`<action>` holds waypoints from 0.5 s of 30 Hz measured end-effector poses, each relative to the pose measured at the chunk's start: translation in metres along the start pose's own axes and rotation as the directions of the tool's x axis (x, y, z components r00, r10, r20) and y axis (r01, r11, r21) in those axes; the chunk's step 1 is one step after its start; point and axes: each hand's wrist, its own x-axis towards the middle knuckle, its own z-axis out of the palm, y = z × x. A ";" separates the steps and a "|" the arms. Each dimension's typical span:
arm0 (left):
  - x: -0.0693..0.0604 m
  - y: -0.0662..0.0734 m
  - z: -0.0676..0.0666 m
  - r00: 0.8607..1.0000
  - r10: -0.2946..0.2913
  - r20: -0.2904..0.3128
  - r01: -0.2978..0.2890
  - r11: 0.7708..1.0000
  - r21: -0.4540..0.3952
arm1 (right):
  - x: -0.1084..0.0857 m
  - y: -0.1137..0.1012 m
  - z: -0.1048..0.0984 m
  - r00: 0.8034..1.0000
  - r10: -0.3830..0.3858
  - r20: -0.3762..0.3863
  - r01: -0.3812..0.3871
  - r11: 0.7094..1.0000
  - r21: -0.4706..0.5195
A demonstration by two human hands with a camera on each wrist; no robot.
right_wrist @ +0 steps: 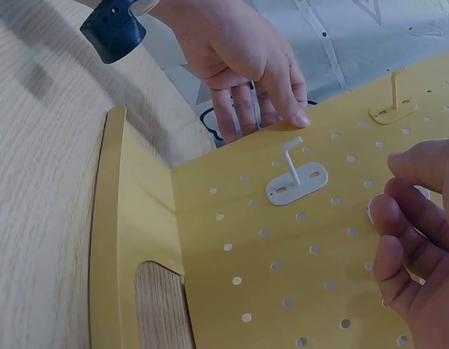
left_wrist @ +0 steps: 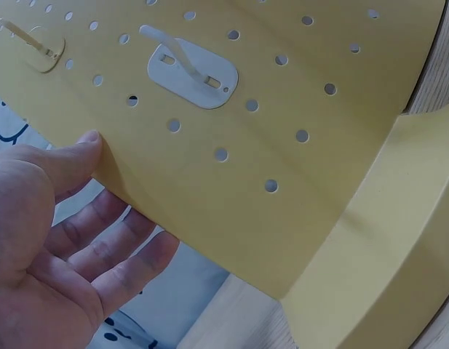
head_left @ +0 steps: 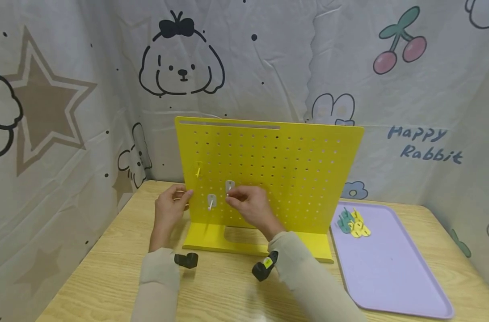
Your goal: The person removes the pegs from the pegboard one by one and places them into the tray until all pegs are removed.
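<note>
A yellow pegboard (head_left: 292, 179) stands upright on its base. My left hand (head_left: 171, 205) holds its left edge, thumb on the front face and the other fingers at and behind the edge. My right hand (head_left: 252, 205) pinches a white hook (head_left: 229, 185) against the board; in the right wrist view the fingers hide most of that hook. Lower left of it, another white hook (left_wrist: 193, 73) sits on the board with its peg sticking out. Higher up near the left edge is a yellow hook (head_left: 198, 171), also on the board.
To the right lies a purple tray (head_left: 393, 264) on the wooden table (head_left: 107, 273). Green hooks (head_left: 345, 221) and yellow hooks (head_left: 360, 226) are piled at its back left. A printed curtain (head_left: 268, 67) hangs behind the board.
</note>
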 end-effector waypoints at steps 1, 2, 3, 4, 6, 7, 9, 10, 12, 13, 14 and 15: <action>0.000 0.000 0.000 1.000 -0.001 -0.001 0.001 1.000 0.001 | 0.000 -0.001 0.000 1.000 0.000 -0.001 0.000 1.000 -0.003; 0.001 0.000 0.000 1.000 -0.001 0.000 0.001 1.000 0.002 | 0.000 -0.001 0.000 1.000 -0.006 -0.002 0.006 1.000 -0.006; 0.001 0.000 0.000 1.000 -0.002 0.000 0.002 1.000 0.001 | 0.000 -0.002 -0.001 1.000 -0.014 -0.005 0.014 1.000 -0.009; 0.001 0.000 0.000 1.000 -0.001 0.001 0.001 1.000 0.002 | -0.001 -0.002 -0.001 1.000 -0.020 -0.007 0.020 1.000 -0.011; 0.001 -0.001 0.000 1.000 -0.001 0.002 0.001 1.000 0.001 | -0.002 -0.004 -0.003 0.999 -0.042 -0.012 0.042 0.999 -0.017; 0.001 -0.001 0.000 1.000 0.000 0.002 0.000 1.000 0.000 | -0.002 -0.004 -0.004 0.999 -0.051 -0.014 0.050 0.999 -0.016; 0.001 -0.001 0.000 1.000 0.003 -0.001 -0.003 1.000 -0.002 | -0.004 -0.004 -0.007 0.997 -0.076 -0.020 0.076 0.997 -0.016; 0.001 -0.001 0.000 1.000 0.004 -0.002 -0.004 1.000 -0.003 | -0.004 -0.004 -0.008 0.996 -0.087 -0.021 0.087 0.996 -0.016; 0.001 -0.002 0.000 1.000 0.005 -0.003 -0.005 1.000 -0.006 | -0.007 -0.003 -0.012 0.994 -0.107 -0.026 0.107 0.994 -0.019; 0.002 -0.002 0.000 1.000 0.004 -0.003 -0.004 1.000 -0.009 | -0.008 -0.002 -0.014 0.993 -0.117 -0.029 0.116 0.993 -0.022; 0.001 -0.002 0.000 1.000 0.003 -0.004 -0.003 1.000 -0.012 | -0.010 -0.001 -0.016 0.992 -0.125 -0.030 0.124 0.992 -0.024; 0.001 -0.003 0.000 1.000 0.005 -0.002 -0.005 1.000 -0.011 | -0.012 0.000 -0.019 0.991 -0.127 -0.030 0.127 0.992 -0.025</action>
